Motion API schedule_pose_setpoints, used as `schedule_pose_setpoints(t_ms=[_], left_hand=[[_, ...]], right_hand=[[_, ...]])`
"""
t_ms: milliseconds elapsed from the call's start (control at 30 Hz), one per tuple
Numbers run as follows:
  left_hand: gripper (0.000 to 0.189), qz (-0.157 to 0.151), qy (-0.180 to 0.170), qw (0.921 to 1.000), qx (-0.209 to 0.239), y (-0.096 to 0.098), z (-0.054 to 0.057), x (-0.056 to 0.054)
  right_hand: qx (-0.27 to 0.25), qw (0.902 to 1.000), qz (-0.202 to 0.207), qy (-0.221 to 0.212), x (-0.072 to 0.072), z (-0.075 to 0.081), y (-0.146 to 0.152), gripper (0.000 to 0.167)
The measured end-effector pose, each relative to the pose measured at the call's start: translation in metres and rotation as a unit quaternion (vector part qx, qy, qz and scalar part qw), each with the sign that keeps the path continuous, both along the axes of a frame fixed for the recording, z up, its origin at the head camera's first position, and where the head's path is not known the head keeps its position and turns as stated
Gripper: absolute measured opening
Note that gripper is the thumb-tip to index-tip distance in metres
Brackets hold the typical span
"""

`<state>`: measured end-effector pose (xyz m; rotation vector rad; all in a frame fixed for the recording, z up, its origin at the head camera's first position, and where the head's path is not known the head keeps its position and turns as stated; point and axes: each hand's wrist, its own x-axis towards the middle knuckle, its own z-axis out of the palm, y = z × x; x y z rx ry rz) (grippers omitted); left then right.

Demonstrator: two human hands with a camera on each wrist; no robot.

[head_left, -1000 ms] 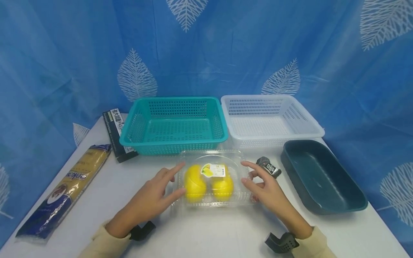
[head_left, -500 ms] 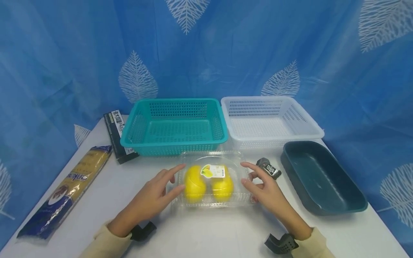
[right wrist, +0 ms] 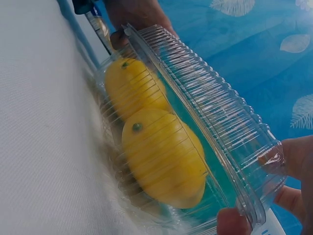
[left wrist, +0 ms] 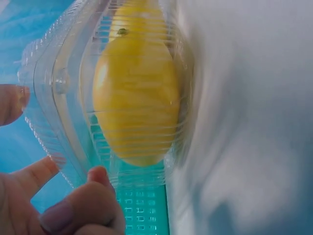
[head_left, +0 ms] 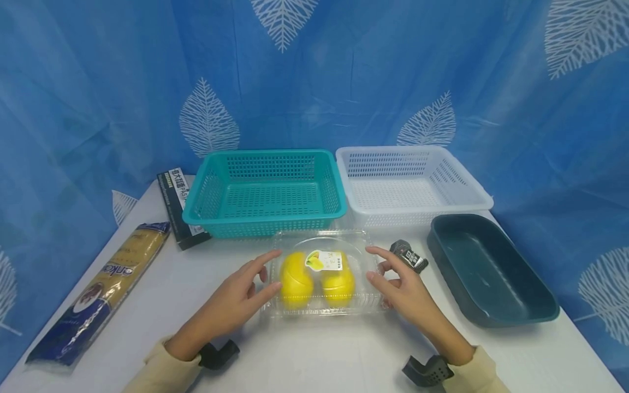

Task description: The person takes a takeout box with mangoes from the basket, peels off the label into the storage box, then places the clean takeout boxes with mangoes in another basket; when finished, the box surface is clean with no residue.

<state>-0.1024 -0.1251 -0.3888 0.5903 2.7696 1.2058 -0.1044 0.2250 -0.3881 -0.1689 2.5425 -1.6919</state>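
Between the two hands, a clear plastic clamshell box (head_left: 319, 311) stands on the white table, its lid down. Two yellow lemons (head_left: 296, 281) lie inside under a fruit sticker (head_left: 324, 260); both show plainly in the right wrist view, side by side. My left hand (head_left: 231, 303) touches the box's left side with thumb and index finger spread, the other fingers bent beside the rim. On the right side, my right hand (head_left: 410, 295) mirrors it, its thumb (right wrist: 274, 159) against the lid and a fingertip (right wrist: 232, 221) near the rim.
Behind the box stand a teal basket (head_left: 265, 222) and a white basket (head_left: 422, 208). A dark green tub (head_left: 486, 273) is at right, near a small black packet (head_left: 409, 255). Pasta bag (head_left: 100, 292) and black pasta box (head_left: 179, 204) lie at left. A blue curtain (head_left: 314, 71) hangs behind.
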Motion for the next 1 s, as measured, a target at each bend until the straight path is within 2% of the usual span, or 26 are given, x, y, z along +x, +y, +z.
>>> schedule_pose_setpoints(t_ms=[167, 300, 400, 600, 767, 933, 1000], left_hand=[[0.065, -0.002, -0.023, 0.9995, 0.023, 0.000, 0.002, -0.001], [0.064, -0.003, -0.031, 0.9989, 0.036, 0.000, 0.003, -0.002], [0.063, -0.004, -0.032, 0.9985, 0.043, 0.001, 0.002, -0.002], [0.063, -0.002, -0.035, 0.9984, 0.045, 0.002, 0.001, -0.002], [0.065, -0.003, -0.034, 0.9985, 0.043, 0.002, 0.002, -0.002], [0.066, -0.005, -0.038, 0.9981, 0.049, 0.001, 0.002, -0.002], [0.066, -0.004, -0.040, 0.9980, 0.050, 0.001, 0.002, -0.002]], right_hand=[[0.020, 0.9997, 0.004, 0.008, 0.000, 0.001, -0.001, 0.054], [0.074, 0.9967, 0.007, 0.032, 0.001, 0.001, 0.000, 0.052], [0.124, 0.9902, 0.013, 0.062, 0.003, 0.002, 0.000, 0.052], [0.212, 0.9710, 0.010, 0.110, 0.005, 0.010, 0.001, 0.057], [0.227, 0.9608, -0.034, 0.156, 0.004, 0.017, -0.001, 0.059], [0.215, 0.9475, -0.060, 0.229, -0.001, 0.027, -0.005, 0.044], [0.210, 0.9446, -0.060, 0.245, -0.003, 0.031, -0.008, 0.040]])
